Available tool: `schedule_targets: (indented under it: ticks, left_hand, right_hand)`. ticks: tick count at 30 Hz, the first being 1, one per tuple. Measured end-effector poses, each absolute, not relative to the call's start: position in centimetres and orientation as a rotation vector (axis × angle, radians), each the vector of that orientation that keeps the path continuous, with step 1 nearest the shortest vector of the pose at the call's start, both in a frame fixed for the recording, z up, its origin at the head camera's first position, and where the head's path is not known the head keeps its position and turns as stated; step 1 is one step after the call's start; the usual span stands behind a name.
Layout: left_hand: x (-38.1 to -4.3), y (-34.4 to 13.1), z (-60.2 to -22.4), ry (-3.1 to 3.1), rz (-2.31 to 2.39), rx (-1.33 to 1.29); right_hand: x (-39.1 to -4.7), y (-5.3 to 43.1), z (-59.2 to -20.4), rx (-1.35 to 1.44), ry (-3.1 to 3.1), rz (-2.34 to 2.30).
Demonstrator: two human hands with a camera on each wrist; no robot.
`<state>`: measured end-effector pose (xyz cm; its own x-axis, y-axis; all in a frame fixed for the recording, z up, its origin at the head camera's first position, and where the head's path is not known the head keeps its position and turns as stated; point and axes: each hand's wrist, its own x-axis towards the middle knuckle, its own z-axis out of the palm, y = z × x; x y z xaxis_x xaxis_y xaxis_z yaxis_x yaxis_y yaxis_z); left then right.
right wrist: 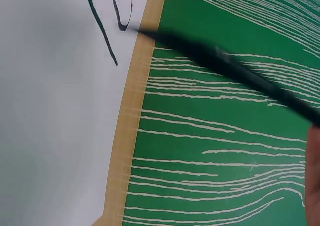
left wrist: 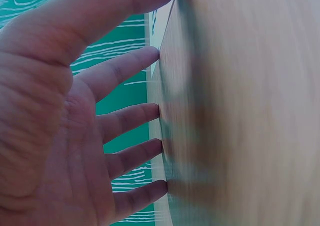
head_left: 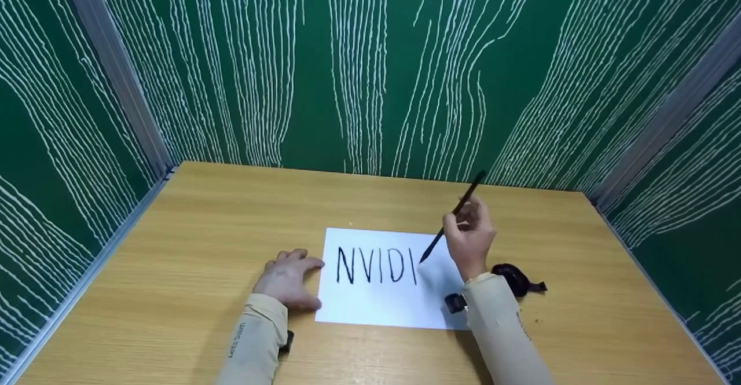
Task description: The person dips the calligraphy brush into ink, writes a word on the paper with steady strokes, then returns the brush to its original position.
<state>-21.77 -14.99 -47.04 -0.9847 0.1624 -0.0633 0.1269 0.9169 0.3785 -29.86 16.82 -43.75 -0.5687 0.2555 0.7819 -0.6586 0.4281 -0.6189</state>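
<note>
A white sheet of paper (head_left: 379, 307) lies on the table with the letters "NVIDI" (head_left: 377, 266) in black strokes. My right hand (head_left: 470, 237) is over its right part and pinches a slim black pen (head_left: 443, 231). The pen slants, its point down just right of the last letter. The right wrist view shows the dark pen (right wrist: 225, 66) blurred, its tip over the lettered sheet (right wrist: 55, 111). At the sheet's left edge rests my left hand (head_left: 289, 279), fingers spread, thumb and index fingertips right at the paper. In the left wrist view, the fingertips of this hand (left wrist: 85, 111) meet the tabletop.
A wooden table (head_left: 173, 257) carries the sheet. A rounded black object (head_left: 510, 279) with a short tail lies right of my right wrist. Green panels with white wavy lines (head_left: 359, 72) rise behind and at both sides, joined by grey corner posts (head_left: 118, 66).
</note>
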Motion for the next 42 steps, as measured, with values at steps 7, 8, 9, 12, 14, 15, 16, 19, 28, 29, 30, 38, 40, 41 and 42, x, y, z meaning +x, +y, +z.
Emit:
schedule_targets:
  ticks: [7, 8, 9, 12, 14, 15, 16, 19, 28, 29, 30, 38, 40, 41, 42]
  left_hand:
    - [-21.8, -15.0, -47.0, 2.978, 0.573, 0.226]
    - [-21.8, -15.0, -47.0, 2.975, 0.573, 0.223]
    - [-21.8, -15.0, -47.0, 2.97, 0.577, 0.216]
    - [-21.8, -15.0, -47.0, 2.964, 0.576, 0.218]
    - [-21.8, -15.1, -47.0, 2.969, 0.574, 0.234]
    - [-21.8, -15.1, -47.0, 2.972, 0.574, 0.245]
    - [-21.9, -15.1, -47.0, 2.977, 0.572, 0.259]
    - [-21.9, -15.1, -47.1, 2.984, 0.568, 0.274]
    - [-21.9, -15.1, -47.2, 2.977, 0.565, 0.256]
    - [-21.9, -15.1, -47.2, 2.977, 0.566, 0.252]
    - [-21.9, -15.0, -47.2, 2.977, 0.565, 0.251]
    - [-22.0, -15.1, -47.2, 2.974, 0.56, 0.255]
    - [-22.0, -15.1, -47.2, 2.974, 0.566, 0.254]
    - [-22.0, -15.0, -47.2, 2.98, 0.567, 0.256]
    - [-22.0, -15.0, -47.2, 2.985, 0.566, 0.257]
  right_hand:
    - [-30.3, 17.2, -44.1, 0.36, -1.819, 1.195]
    - [-30.4, 17.2, -44.2, 0.366, -1.824, 1.189]
    - [-30.4, 17.2, -44.2, 0.369, -1.832, 1.184]
    - [-30.4, 17.2, -44.3, 0.383, -1.837, 1.178]
    - [-30.5, 17.2, -44.4, 0.389, -1.84, 1.174]
    - [-30.5, 17.3, -44.4, 0.391, -1.84, 1.173]
    - [-30.5, 17.3, -44.4, 0.392, -1.839, 1.17]
    - [-30.4, 17.3, -44.4, 0.392, -1.838, 1.164]
    - [-28.7, 16.3, -42.6, 0.372, -1.865, 1.146]
    - [-28.5, 16.1, -42.4, 0.371, -1.868, 1.144]
    - [-28.4, 16.0, -42.3, 0.366, -1.875, 1.145]
    - [-30.4, 17.2, -44.4, 0.373, -1.889, 1.157]
    - [-30.5, 17.2, -44.5, 0.382, -1.884, 1.167]
    - [-30.5, 17.3, -44.5, 0.385, -1.883, 1.175]
    - [-30.5, 17.3, -44.5, 0.388, -1.883, 1.183]
